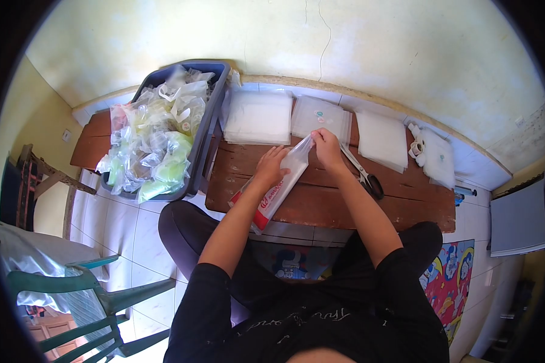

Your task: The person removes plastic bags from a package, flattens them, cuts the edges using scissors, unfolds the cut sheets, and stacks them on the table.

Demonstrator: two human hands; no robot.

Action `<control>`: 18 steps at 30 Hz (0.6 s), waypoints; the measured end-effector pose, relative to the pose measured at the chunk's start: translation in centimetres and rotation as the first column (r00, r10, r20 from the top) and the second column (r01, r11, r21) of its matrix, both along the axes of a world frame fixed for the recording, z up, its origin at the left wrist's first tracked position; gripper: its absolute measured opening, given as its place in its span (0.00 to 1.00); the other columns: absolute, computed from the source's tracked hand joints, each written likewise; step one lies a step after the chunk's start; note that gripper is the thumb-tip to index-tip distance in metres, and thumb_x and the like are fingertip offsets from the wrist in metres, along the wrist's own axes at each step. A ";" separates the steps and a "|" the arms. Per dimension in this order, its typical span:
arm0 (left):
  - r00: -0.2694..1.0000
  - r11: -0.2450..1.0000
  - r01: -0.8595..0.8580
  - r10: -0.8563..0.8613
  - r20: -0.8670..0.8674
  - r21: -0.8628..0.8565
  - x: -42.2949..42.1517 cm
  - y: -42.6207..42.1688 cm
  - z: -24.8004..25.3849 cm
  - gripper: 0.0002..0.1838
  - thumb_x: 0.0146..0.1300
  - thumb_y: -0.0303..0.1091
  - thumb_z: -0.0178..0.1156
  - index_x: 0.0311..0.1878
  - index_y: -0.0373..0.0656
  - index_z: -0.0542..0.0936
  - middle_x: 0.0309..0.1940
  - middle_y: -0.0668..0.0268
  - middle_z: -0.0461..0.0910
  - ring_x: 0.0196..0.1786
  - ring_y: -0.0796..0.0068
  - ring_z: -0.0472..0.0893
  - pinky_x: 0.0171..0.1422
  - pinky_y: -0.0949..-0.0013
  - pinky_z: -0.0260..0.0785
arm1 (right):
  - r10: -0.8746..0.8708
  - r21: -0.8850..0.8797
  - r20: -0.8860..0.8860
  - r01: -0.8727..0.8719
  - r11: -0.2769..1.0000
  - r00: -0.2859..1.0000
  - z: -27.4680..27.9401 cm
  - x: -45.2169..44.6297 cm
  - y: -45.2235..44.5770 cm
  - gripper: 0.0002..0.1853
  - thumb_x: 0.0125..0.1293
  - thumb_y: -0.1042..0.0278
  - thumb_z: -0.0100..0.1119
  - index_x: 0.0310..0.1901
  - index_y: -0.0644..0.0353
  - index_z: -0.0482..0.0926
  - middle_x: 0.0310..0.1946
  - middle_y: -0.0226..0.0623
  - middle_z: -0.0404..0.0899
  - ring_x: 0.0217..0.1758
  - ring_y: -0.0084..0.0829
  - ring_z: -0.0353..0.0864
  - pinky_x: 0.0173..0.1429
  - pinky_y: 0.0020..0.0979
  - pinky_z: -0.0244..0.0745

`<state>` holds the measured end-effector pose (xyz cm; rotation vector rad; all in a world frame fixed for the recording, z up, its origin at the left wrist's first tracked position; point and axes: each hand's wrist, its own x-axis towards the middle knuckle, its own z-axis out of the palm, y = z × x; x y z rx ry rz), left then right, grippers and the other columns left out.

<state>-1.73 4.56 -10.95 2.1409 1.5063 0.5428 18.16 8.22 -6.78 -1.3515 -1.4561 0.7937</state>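
Note:
A clear plastic bag (297, 162) with a red printed panel at its lower end lies slanted over the front of the brown wooden bench (333, 199). My right hand (327, 148) pinches the bag's upper end, which is drawn to a narrow point. Lower down, my left hand (271, 168) holds the side of the same bag, with its thumb over the plastic. Just right of my right hand, black-handled scissors (369, 180) rest on the bench, partly hidden by my forearm.
Stacks of clear plastic sheets or bags (259, 118) line the bench along the wall, with a white roll or strap (416, 145) at the right. A grey tub (207, 130) full of crumpled plastic bags (157, 133) stands left. A green chair (91, 296) is at lower left.

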 end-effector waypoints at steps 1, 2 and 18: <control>1.000 1.000 -0.002 0.003 0.021 -0.001 0.0 0.0 -0.1 0.35 0.54 0.38 0.71 0.66 0.48 0.72 0.74 0.61 0.63 0.77 0.59 0.58 0.78 0.55 0.52 | 0.001 0.000 0.000 -0.001 1.000 1.000 -0.4 0.1 0.4 0.12 0.70 0.66 0.55 0.35 0.67 0.80 0.22 0.38 0.80 0.26 0.28 0.79 0.34 0.32 0.75; 1.000 1.000 -0.002 0.002 0.021 -0.001 0.0 0.1 -0.2 0.35 0.54 0.38 0.71 0.66 0.48 0.72 0.74 0.61 0.63 0.77 0.59 0.58 0.78 0.55 0.52 | -0.029 -0.023 -0.123 0.026 0.999 0.992 -0.7 0.2 0.8 0.12 0.72 0.65 0.54 0.36 0.67 0.79 0.23 0.36 0.79 0.27 0.27 0.79 0.34 0.31 0.75; 0.997 1.000 -0.008 0.009 0.077 -0.014 -0.3 0.5 -0.3 0.30 0.52 0.31 0.71 0.60 0.40 0.75 0.71 0.56 0.67 0.75 0.56 0.62 0.77 0.58 0.55 | 0.403 -0.319 0.074 -0.361 0.876 0.912 -4.0 3.4 2.2 0.15 0.63 0.63 0.65 0.46 0.66 0.82 0.41 0.36 0.85 0.43 0.27 0.81 0.50 0.30 0.76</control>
